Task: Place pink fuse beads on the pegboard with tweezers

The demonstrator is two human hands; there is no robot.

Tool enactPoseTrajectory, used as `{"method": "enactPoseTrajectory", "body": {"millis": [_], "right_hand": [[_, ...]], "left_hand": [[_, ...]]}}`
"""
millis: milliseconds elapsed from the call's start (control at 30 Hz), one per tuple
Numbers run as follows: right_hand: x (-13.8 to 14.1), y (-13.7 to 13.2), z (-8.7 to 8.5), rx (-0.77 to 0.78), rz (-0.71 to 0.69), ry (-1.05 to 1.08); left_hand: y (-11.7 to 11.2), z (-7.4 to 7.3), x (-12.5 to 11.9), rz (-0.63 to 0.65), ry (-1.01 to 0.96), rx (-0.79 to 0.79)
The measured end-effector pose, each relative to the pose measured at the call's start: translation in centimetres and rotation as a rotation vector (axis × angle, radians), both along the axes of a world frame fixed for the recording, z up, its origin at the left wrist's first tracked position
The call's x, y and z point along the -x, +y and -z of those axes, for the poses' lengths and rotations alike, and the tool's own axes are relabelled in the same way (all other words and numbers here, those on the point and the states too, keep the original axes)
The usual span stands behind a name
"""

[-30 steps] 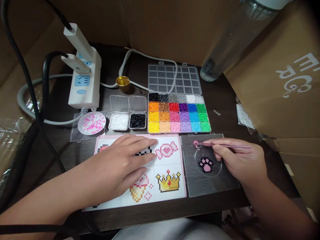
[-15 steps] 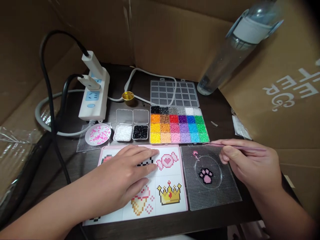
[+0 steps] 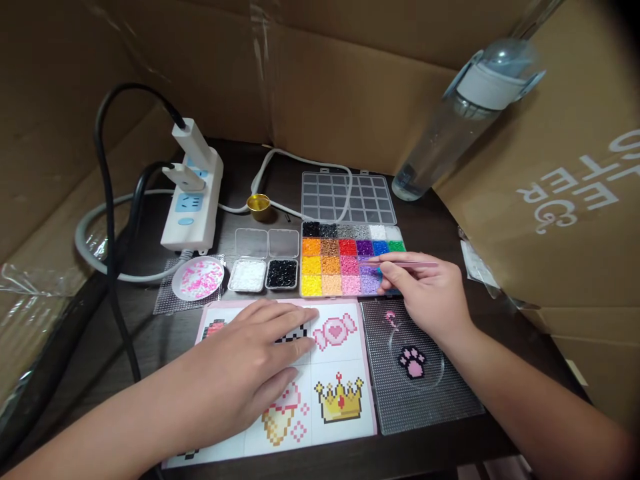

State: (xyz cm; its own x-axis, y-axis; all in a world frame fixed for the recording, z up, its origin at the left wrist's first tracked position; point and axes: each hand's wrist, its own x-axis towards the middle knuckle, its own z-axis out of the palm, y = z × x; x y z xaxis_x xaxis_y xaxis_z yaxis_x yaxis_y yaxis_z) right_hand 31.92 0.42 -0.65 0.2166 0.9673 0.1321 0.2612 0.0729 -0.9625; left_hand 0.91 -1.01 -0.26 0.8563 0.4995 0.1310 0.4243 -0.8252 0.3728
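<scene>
Left hand [image 3: 260, 357]: spread flat on pattern sheet [image 3: 345, 433], covering some pictures.
Right hand [image 3: 430, 293]: pinching pink tweezers [image 3: 375, 261], tips over bead box [image 3: 330, 265]; hides some lower-right compartments.
Pegboard [image 3: 425, 408]: beside sheet, bearing bead paw [image 3: 414, 369]; far corner masked by right wrist.
Box lid [image 3: 320, 193]: open, crossed by white cord [image 3: 273, 153].
Desk [image 3: 430, 227], rear: power strip [image 3: 193, 223] left, gold cup [image 3: 259, 209] mid, bottle [image 3: 440, 140] right.

Pegboard [image 3: 425, 410] is clear plastic, glossy, rough with fine studs; pattern sheet [image 3: 323, 439] reads as smooth paper. Cup [image 3: 259, 212] has a shiny metallic finish. Tabletop [image 3: 440, 230] looks like low-sheen wood, cardboard walls [image 3: 340, 87] matt, with glossy plastic tape [image 3: 263, 40].
</scene>
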Motion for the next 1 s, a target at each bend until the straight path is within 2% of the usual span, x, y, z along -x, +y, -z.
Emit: {"method": "enactPoseTrajectory", "body": {"millis": [1000], "right_hand": [[-0.58, -0.09, 0.38, 0.076, -0.053, -0.029]], "left_hand": [[0.2, 0.13, 0.15, 0.004, -0.017, 0.036]]}}
